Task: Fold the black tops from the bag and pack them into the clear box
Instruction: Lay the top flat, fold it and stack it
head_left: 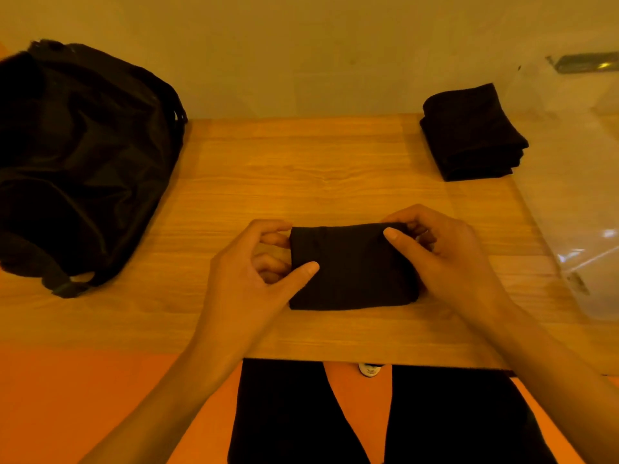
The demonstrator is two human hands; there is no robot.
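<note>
Black top (351, 266) folded; left hand (248, 272), right hand (445, 252) pinch ends.

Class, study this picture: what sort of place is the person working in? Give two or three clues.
Probably a plain indoor room, perhaps at home: a wooden table against a bare wall, an orange floor below, and a black bag on the table.

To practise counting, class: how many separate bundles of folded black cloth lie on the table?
2. One folded top lies near the front, held by the left hand and right hand; a stack sits far right. The bag may hide more.
</note>
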